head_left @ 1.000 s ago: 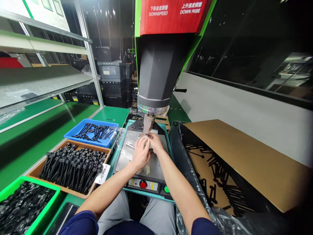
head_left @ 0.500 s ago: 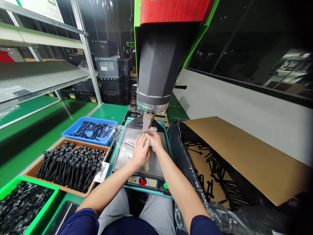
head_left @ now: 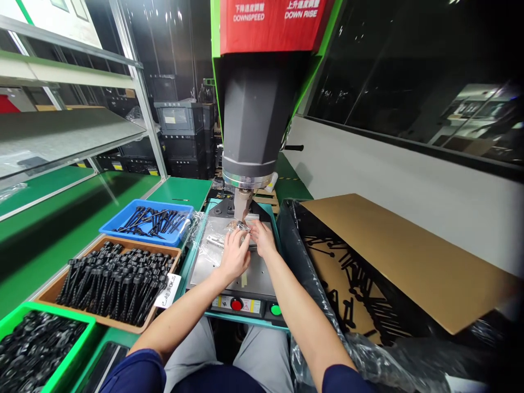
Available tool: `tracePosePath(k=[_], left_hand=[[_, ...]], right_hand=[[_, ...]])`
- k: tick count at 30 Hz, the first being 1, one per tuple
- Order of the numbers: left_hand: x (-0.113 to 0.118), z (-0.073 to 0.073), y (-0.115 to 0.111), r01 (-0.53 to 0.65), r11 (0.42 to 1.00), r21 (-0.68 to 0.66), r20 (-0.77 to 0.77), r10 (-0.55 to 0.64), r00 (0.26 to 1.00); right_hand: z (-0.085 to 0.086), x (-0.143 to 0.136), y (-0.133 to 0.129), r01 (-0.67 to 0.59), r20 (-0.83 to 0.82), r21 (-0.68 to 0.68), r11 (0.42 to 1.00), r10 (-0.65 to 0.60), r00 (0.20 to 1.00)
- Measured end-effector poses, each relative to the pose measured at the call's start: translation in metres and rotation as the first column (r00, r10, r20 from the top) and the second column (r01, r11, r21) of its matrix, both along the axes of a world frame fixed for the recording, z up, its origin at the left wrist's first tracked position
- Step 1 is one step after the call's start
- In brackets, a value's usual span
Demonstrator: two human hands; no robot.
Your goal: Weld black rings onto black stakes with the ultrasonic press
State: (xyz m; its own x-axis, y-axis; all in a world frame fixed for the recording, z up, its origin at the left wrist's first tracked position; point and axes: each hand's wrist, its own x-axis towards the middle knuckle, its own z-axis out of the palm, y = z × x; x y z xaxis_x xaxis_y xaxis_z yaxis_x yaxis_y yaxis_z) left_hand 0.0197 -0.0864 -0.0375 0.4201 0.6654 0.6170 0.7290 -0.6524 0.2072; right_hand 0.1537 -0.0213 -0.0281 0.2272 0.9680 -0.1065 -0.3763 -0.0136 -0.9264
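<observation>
Under the tapered metal horn (head_left: 242, 204) of a press machine (head_left: 251, 109), both of my hands meet at a fixture on the steel plate (head_left: 256, 275). My left hand (head_left: 235, 254) has its fingers bent over the near side of the fixture. Beside it on the right, my right hand (head_left: 262, 237) reaches in with its fingertips near the horn's tip. A small dark part shows at the fingertips, but I cannot make out its shape or which hand grips it. Clear plastic film lies left of the hands.
Blue (head_left: 180, 236), brown (head_left: 135, 328) and green (head_left: 88, 335) trays of black parts stand at the left. Red (head_left: 236, 304) and green (head_left: 275, 310) buttons are on the machine's front. An open carton (head_left: 393, 256) with black parts lies at the right.
The view has shifted slightly, moving the machine left in the picture. My right hand's fingers have loosened and drawn slightly apart from my left hand's fingertips.
</observation>
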Motion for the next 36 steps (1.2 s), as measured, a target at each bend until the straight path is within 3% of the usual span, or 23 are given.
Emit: tracePosePath(k=[10, 17, 22, 27, 36], left_hand=[[-0.001, -0.002, -0.004, -0.003, 0.999, 0.046, -0.033, 0.005, 0.999], [-0.008, -0.007, -0.006, 0.044, 0.998, 0.047, 0.087, -0.048, 0.995], [-0.017, 0.002, 0.008, -0.086, 0.992, 0.095, 0.218, 0.064, 0.974], [-0.022, 0.010, 0.023, -0.123, 0.992, 0.037, 0.065, 0.121, 0.991], [-0.024, 0.009, 0.033, -0.041, 0.998, -0.047, -0.067, 0.038, 0.997]], right_hand=[[-0.005, -0.002, 0.000, 0.065, -0.052, 0.048, 0.997, -0.063, 0.997], [-0.006, 0.001, 0.000, 0.095, -0.036, 0.023, 0.995, -0.094, 0.995], [-0.003, -0.001, -0.006, 0.114, 0.029, 0.014, 0.993, -0.114, 0.993], [0.000, -0.008, -0.014, 0.141, 0.223, 0.089, 0.986, -0.157, 0.962], [-0.002, -0.012, 0.002, 0.161, 0.005, 0.033, 0.986, -0.161, 0.987]])
